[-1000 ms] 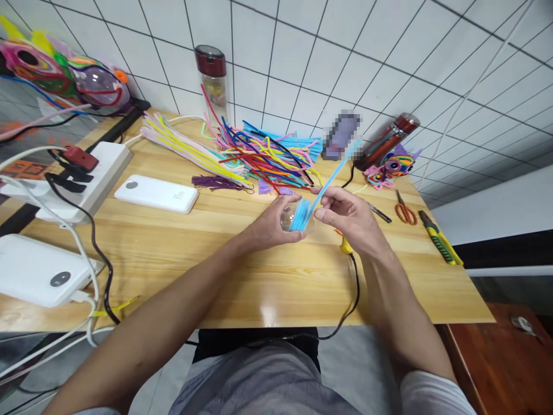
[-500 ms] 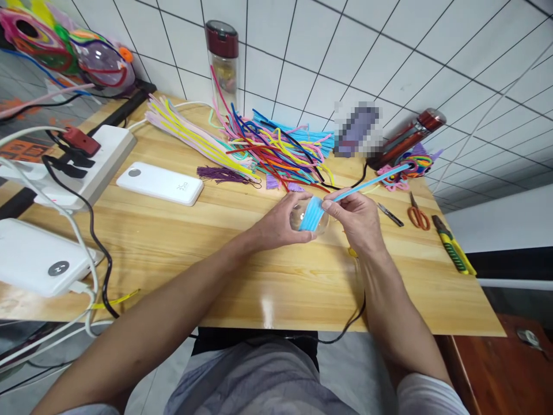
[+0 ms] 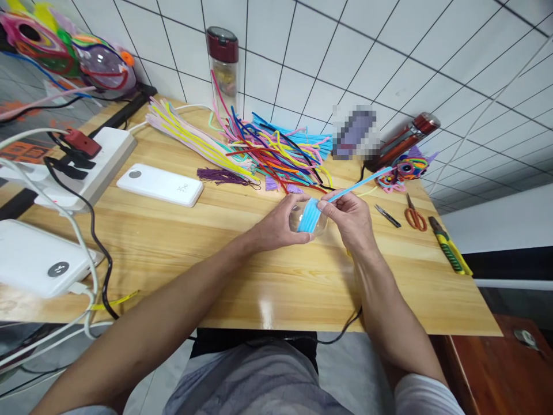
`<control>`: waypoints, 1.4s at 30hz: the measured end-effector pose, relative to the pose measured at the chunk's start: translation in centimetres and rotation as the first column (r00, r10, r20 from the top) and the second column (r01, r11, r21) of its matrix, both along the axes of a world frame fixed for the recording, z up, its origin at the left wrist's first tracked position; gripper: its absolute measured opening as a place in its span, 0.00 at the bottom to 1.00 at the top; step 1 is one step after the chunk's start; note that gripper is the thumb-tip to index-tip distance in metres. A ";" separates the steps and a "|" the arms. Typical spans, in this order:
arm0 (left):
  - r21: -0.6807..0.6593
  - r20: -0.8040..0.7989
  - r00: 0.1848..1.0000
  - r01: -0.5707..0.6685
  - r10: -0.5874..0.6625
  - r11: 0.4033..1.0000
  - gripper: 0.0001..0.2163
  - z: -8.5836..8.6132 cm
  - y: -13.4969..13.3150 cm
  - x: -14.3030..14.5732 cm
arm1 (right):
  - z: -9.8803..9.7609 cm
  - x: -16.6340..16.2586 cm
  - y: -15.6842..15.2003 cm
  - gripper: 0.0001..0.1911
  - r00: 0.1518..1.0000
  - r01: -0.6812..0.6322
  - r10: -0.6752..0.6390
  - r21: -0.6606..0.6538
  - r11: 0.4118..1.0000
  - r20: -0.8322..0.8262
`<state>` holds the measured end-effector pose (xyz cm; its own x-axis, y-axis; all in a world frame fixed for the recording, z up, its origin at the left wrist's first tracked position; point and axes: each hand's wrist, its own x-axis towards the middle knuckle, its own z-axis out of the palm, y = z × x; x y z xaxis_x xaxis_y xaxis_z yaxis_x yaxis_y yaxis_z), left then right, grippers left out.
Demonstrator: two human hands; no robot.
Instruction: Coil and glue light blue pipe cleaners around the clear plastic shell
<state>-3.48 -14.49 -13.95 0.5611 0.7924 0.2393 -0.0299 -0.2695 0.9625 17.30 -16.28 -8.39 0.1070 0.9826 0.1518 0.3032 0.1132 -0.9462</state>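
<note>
Lap: grey cloth (image 3: 259,380) at the near edge, cut off by the frame.
Table: pale wood (image 3: 181,248), its left part crossed by cords.
Black cable: (image 3: 345,328) drops over the near edge; its far end is hidden under the right forearm.
Left hand: (image 3: 276,227) curled around a clear ball, fingers over the top and thumb underneath, hiding its left side.
Clear ball: (image 3: 322,226) held between both hands just above the table's middle. Its outline is faint, and it is probably round.
Blue pipe cleaner: (image 3: 310,214) wound in a band around the ball, with the free end slanting off to the far right.
Right hand: (image 3: 352,219) thumb and forefinger pinch the blue pipe cleaner where it leaves the band.
Tools: snips (image 3: 387,215), scissors (image 3: 415,216) and a knife (image 3: 449,252) lie to the right, apart from the hands.
Power banks: one (image 3: 161,184) at mid-left, and another (image 3: 34,265) at the near left that is cut off by the frame.
Pile of pipe cleaners: (image 3: 268,150) many colours, tangled, beyond the hands.
Bottle: (image 3: 223,69) upright by the far wall.
</note>
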 end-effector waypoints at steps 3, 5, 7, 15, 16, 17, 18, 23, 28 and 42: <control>-0.002 0.005 1.000 0.013 -0.013 1.000 0.40 -0.3 0.0 0.0 | -0.2 0.1 0.1 0.22 1.000 -0.008 0.008 -0.007 1.000 0.024; -0.006 0.003 1.000 0.016 -0.016 1.000 0.41 -0.4 0.0 0.0 | -0.2 0.1 0.1 0.22 1.000 -0.009 0.009 -0.013 1.000 0.025; -0.017 -0.002 1.000 0.011 -0.011 1.000 0.41 -0.4 -0.1 0.1 | -0.2 0.0 0.1 0.22 1.000 -0.012 0.012 -0.019 1.000 0.014; -0.008 0.015 1.000 0.007 -0.007 1.000 0.41 -0.7 -0.2 0.2 | -0.6 -0.2 0.3 0.23 0.999 -0.003 0.002 -0.025 1.000 -0.048; -0.016 0.014 1.000 0.004 -0.003 1.000 0.40 -0.6 -0.2 0.2 | -0.6 -0.2 0.3 0.22 0.999 -0.010 0.009 -0.021 1.000 -0.050; -0.029 0.015 1.000 -0.001 0.002 1.000 0.39 -0.5 -0.2 0.2 | -0.6 -0.2 0.3 0.22 0.999 -0.016 0.015 -0.018 1.000 -0.048; -0.045 0.018 1.000 -0.005 0.006 0.999 0.38 -0.3 -0.2 0.2 | -0.6 -0.3 0.2 0.22 0.999 -0.022 0.021 -0.016 1.000 -0.044; -0.113 0.047 0.999 -0.021 0.026 0.993 0.30 0.4 -0.5 0.4 | -0.5 -0.5 -0.1 0.23 0.999 -0.031 0.030 -0.025 0.999 -0.035; -0.151 0.073 0.997 -0.024 0.035 0.988 0.26 0.5 -0.6 0.4 | -0.6 -0.6 -0.1 0.22 0.998 -0.022 0.020 -0.028 0.999 -0.057; -0.188 0.087 0.995 -0.025 0.042 0.982 0.26 1.4 -0.8 0.5 | -0.6 -1.0 0.3 0.23 0.974 -0.015 -0.008 -0.096 0.995 -0.227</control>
<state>-2.99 -15.31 -12.58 0.5160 0.8460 0.1338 -0.1124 -0.0880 0.9898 16.32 -15.97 -8.96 0.1243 0.9918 0.0281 0.0794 0.0183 -0.9967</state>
